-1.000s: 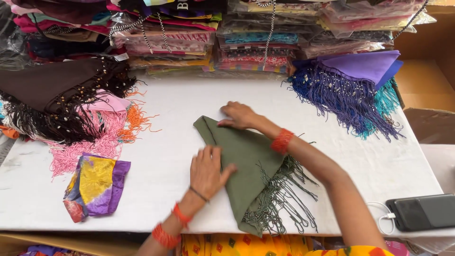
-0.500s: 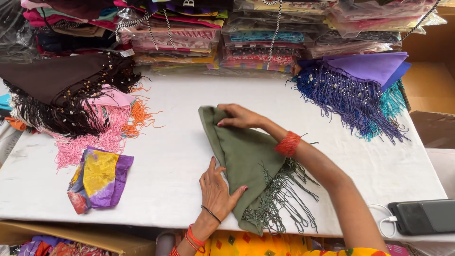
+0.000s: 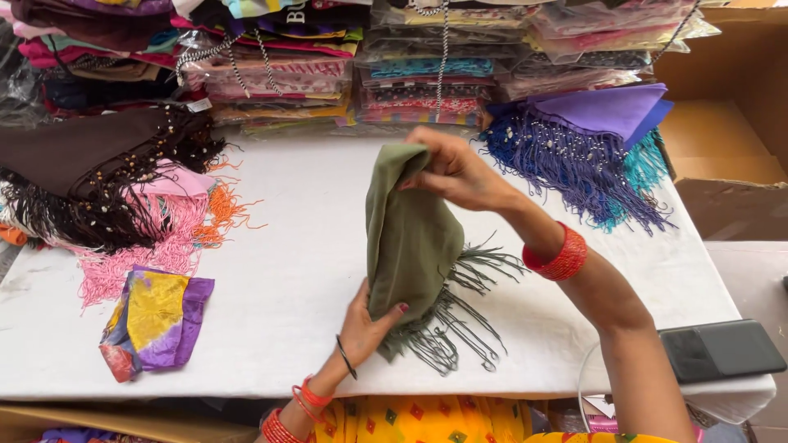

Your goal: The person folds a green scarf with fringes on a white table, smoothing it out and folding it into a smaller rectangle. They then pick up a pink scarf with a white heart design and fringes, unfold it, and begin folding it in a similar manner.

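Note:
An olive green scarf [image 3: 410,238] with dark fringe is lifted off the white table [image 3: 287,287], folded into a narrow upright shape. My right hand [image 3: 455,172] pinches its top end above the table's middle. My left hand [image 3: 369,328] grips the lower end near the front edge, where the fringe [image 3: 451,328] hangs onto the table.
A brown beaded scarf [image 3: 90,172] over pink and orange fringed ones lies at the left. A purple and yellow cloth [image 3: 156,316] sits front left. Purple and teal fringed scarves [image 3: 591,139] lie at the right, stacked folded fabrics [image 3: 410,74] at the back, a dark phone [image 3: 722,349] front right.
The green scarf lay flat on the table under both hands; now both hands have lifted it, the right raising the top end and the left holding the bottom.

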